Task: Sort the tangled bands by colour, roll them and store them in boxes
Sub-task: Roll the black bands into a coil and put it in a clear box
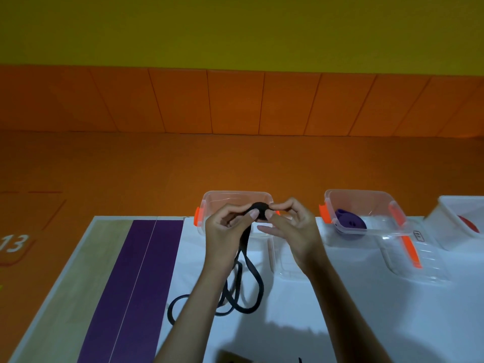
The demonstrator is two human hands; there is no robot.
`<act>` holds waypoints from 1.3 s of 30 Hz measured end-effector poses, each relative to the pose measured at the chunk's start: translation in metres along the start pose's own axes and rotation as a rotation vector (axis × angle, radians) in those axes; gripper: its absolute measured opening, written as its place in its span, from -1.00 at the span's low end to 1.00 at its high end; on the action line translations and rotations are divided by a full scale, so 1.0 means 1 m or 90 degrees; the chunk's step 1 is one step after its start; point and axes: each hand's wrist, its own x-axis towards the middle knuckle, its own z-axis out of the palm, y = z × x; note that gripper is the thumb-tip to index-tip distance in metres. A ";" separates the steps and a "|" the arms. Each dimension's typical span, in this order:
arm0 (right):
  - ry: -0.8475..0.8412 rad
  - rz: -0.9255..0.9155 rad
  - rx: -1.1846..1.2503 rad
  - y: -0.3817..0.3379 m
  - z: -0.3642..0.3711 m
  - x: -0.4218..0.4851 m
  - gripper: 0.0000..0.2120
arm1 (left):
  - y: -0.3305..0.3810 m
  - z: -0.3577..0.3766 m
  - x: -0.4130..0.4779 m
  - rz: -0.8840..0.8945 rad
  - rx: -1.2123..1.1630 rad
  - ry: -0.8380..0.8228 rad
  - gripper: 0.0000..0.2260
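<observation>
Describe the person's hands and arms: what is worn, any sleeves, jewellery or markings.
The left hand and right hand are bare: no gloves, rings or markings show. The left forearm and right forearm are bare too, with no sleeve, watch or bracelet down to the frame's lower edge. The nails that show look short and unpainted.
</observation>
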 end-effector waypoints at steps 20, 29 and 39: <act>0.093 -0.092 -0.099 -0.014 0.002 0.002 -0.83 | 0.010 -0.001 -0.009 0.000 0.058 -0.074 -0.84; 0.041 -0.094 -0.071 -0.018 0.012 0.002 -0.79 | 0.018 0.002 -0.011 0.117 0.102 -0.013 -0.91; 0.033 -0.101 -0.091 -0.020 0.024 0.000 -0.78 | 0.025 -0.010 -0.001 0.082 0.054 0.006 -0.89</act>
